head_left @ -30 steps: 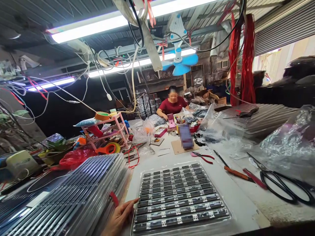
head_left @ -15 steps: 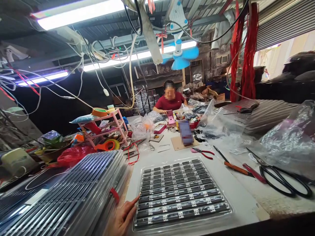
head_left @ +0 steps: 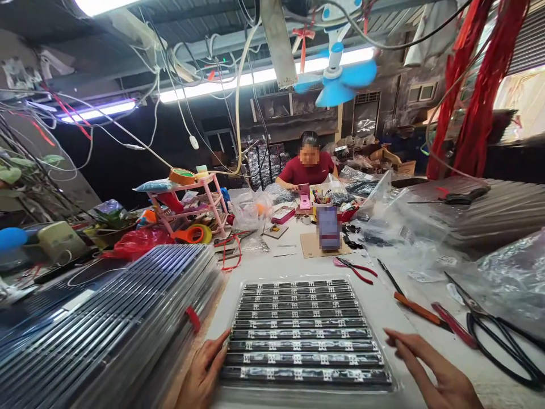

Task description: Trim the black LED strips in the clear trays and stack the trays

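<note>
In front of me lies a clear plastic tray (head_left: 232, 307) holding several rows of dark strips (head_left: 298, 345) with white marks along them. My left hand (head_left: 202, 366) is at the tray's left edge, its index finger and thumb closed on the rim. Off the right edge, a small gap away, my right hand (head_left: 430, 363) has its fingers stretched out with nothing in them. To the left stands a tall stack of similar trays (head_left: 128, 307) with dark strips, and a red clip-like piece (head_left: 193, 319) sticks out from its side.
Red-handled pliers (head_left: 360, 271), an orange-handled tool (head_left: 421, 311) and big black scissors (head_left: 498, 335) lie at right. A phone (head_left: 328, 228) stands behind the tray. Beyond it sits a person in a red shirt (head_left: 309, 170). A pink rack (head_left: 191, 204) stands back left.
My right hand has come into view at the tray's right side. The tray now appears squarer to me, with my left hand still at its left edge. The camera view has shifted and levelled.
</note>
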Motion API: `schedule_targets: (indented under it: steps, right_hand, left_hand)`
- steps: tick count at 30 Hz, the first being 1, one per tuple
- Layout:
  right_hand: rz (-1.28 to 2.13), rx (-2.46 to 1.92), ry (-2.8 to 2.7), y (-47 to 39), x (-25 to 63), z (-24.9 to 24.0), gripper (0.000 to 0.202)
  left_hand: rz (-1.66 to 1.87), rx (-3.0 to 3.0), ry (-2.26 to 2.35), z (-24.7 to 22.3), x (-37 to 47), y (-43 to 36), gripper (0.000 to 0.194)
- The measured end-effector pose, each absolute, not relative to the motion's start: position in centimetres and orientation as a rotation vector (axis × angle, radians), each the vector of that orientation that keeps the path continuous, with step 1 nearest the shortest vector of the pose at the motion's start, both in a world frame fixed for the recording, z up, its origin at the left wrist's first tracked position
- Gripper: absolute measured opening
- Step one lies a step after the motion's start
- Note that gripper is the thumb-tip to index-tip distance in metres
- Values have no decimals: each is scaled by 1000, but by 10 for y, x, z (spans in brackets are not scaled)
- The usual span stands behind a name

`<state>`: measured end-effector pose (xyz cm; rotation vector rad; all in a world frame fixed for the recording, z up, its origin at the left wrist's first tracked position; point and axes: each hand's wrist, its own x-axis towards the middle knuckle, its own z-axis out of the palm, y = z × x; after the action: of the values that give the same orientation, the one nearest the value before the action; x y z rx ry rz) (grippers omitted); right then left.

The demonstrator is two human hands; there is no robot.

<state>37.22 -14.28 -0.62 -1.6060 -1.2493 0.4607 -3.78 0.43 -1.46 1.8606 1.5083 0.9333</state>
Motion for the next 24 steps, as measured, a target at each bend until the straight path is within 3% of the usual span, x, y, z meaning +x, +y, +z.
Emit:
schedule_targets:
  steps: [7, 24]
  right_hand:
    - [60, -1814, -1403, -93, 362, -36, 46]
    - [111, -1955, -1316, -83, 367, -39, 50]
  left_hand:
    - [1077, 1876, 1551, -22, -31, -5, 49]
    - [1018, 1830, 1478, -14, -36, -13, 40]
